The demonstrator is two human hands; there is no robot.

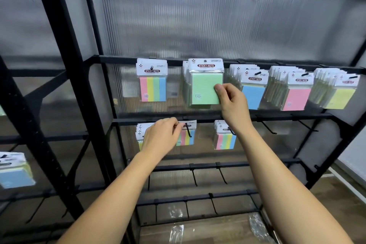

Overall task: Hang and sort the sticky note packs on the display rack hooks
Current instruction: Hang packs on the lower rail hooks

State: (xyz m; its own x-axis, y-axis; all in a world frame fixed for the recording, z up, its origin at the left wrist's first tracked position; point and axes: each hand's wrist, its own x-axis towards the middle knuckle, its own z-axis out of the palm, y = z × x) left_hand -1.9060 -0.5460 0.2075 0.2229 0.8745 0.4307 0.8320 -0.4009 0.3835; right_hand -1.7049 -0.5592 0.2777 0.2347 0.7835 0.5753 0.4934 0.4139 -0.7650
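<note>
Right hand (230, 98) at centre frame pinches the lower right edge of a green sticky note pack (205, 87), front of a stack on the top rail of the black display rack (65, 77). Left hand (161, 137), lower centre, grips the header of a striped pack (186, 134) at a hook (188, 130) on the second rail. Blue pack (253, 96), pink pack (296, 98) and yellow pack (339, 98) hang right of the green one; another striped pack (152, 88) hangs left of it.
</note>
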